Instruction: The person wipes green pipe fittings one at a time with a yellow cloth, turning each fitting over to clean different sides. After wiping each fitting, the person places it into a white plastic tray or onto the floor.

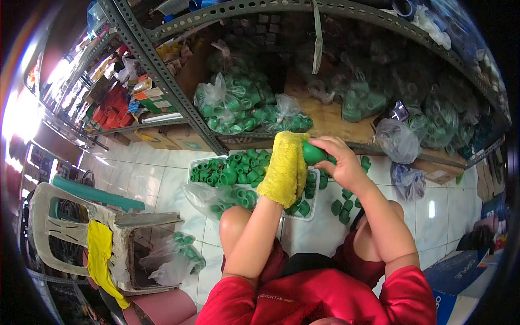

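Note:
A yellow cloth point(287, 168) is wrapped over my left hand like a mitt, hiding its fingers; only the wrist and forearm point(254, 235) show below it. Pressed against the cloth's right side is a rounded green pipe fitting point(313, 154). My right hand point(342, 162) grips that fitting between thumb and fingers. Beneath my hands stand a white tray point(190, 169) full of small green fittings point(238, 168) and a second white tray point(316, 201), partly hidden by my left arm. More loose green fittings point(344, 211) lie on the tiles to the right.
Metal shelving point(179, 89) ahead holds clear bags of green fittings point(230, 103). At the left stands a worn plastic chair point(59, 227) with a yellow cloth strip point(100, 254). A plastic bag of fittings point(176, 254) lies beside it. A blue box point(449, 276) sits at lower right.

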`<state>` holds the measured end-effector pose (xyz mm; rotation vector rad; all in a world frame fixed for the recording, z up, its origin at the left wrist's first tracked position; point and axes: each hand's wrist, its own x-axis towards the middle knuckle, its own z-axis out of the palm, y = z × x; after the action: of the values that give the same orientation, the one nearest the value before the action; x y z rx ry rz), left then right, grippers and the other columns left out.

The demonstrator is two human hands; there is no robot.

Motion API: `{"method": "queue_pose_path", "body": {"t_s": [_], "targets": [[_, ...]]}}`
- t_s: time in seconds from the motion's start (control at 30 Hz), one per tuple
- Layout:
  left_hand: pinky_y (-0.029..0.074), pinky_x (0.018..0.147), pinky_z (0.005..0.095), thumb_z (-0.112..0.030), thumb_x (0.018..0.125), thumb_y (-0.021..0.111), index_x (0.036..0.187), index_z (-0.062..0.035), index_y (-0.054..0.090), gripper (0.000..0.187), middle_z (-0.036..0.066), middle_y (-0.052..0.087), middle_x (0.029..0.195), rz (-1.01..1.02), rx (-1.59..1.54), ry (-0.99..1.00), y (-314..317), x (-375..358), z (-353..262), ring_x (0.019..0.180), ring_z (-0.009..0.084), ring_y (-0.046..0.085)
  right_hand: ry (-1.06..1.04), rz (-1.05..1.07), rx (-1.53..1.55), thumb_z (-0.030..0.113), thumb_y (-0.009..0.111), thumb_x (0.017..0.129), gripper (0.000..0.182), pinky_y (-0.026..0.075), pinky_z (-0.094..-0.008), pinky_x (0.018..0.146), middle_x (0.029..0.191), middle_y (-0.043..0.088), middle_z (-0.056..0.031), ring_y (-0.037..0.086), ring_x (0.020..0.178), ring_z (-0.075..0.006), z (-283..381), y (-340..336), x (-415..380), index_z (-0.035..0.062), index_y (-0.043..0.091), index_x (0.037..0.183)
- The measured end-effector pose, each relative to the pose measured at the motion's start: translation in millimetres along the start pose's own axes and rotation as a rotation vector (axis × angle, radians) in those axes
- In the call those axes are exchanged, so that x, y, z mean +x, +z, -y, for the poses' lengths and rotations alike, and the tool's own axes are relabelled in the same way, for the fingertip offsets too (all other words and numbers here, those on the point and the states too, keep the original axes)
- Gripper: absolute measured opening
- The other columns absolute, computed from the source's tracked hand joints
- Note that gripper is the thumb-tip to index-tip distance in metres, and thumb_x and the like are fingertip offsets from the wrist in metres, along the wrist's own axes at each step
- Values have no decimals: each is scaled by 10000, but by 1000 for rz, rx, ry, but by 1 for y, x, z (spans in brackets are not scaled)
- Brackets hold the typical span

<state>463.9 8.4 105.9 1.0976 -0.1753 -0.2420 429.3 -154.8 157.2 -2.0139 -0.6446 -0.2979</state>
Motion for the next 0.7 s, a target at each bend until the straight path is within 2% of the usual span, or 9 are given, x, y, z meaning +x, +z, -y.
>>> {"method": "queue_pose_path", "body": {"t_s": [0.07, 0.17, 0.2, 0.23, 0.4, 0.5, 0.57, 0.6, 0.7], "targets": [[429, 651, 269, -210, 859, 516, 1065, -82, 489, 243, 31, 528, 892, 87, 481, 236, -7, 5, 11, 805, 147, 506, -98, -35, -187, 87, 671, 675, 500, 379, -311, 869, 1071, 541, -80, 484, 1021, -206, 3, 5, 1, 73, 513, 1149], [426, 662, 279, -219, 861, 516, 1063, -92, 491, 240, 19, 519, 890, 0, 323, 248, 1, 4, 5, 799, 151, 507, -126, -67, -149, 97, 684, 668, 530, 387, -290, 845, 1075, 541, -64, 477, 1009, -182, -4, 9, 4, 91, 498, 1164], [425, 672, 287, -212, 860, 520, 1063, -87, 487, 241, 24, 519, 894, -31, -96, 45, 4, -2, -2, 804, 154, 505, -125, -67, -149, 97, 684, 668, 530, 387, -290, 845, 1075, 541, -64, 477, 1009, -182, -2, 8, 2, 91, 498, 1164], [424, 683, 294, -205, 858, 524, 1064, -82, 483, 244, 28, 519, 899, -62, -513, -162, 6, -8, -11, 809, 157, 502, 20, -119, -53, 173, 660, 717, 456, 410, -268, 765, 1010, 562, -64, 507, 916, -164, 5, 7, 3, 76, 502, 1134], [459, 678, 301, -259, 871, 492, 1087, -60, 475, 295, 77, 539, 927, 84, -390, -56, 0, -19, -9, 808, 175, 524, 819, 133, 669, 533, 379, 860, 522, 345, -194, 406, 680, 580, -40, 485, 466, -83, -14, -14, -1, 37, 518, 942], [439, 714, 297, -153, 870, 496, 1131, -55, 436, 285, 74, 512, 950, 331, -149, 34, 1, -17, 9, 831, 168, 492, 778, 140, 867, 521, 395, 864, 526, 378, -189, 440, 708, 561, -51, 519, 529, -94, -7, -11, -4, 35, 525, 1021], [454, 738, 325, -285, 895, 458, 1118, -46, 470, 328, 88, 545, 959, 4, -486, -208, 21, -33, -8, 845, 193, 540, 774, 126, 863, 475, 404, 881, 492, 422, -204, 503, 789, 586, -70, 549, 611, -108, -15, -9, -9, 28, 526, 1046], [458, 725, 306, -292, 897, 453, 1138, -53, 462, 340, 73, 544, 976, 109, -44, 3, 7, -23, 10, 849, 178, 539, 649, 80, 787, 415, 451, 877, 450, 434, -216, 553, 861, 587, -83, 557, 667, -119, -15, -8, -9, 29, 502, 1103], [463, 714, 286, -294, 898, 449, 1141, -66, 466, 334, 65, 546, 975, -45, -221, -130, 14, -21, -1, 850, 172, 539, 380, 3, 392, 276, 541, 843, 445, 449, -253, 654, 1006, 567, -108, 564, 793, -164, -4, -4, -6, 50, 436, 1212]]}}
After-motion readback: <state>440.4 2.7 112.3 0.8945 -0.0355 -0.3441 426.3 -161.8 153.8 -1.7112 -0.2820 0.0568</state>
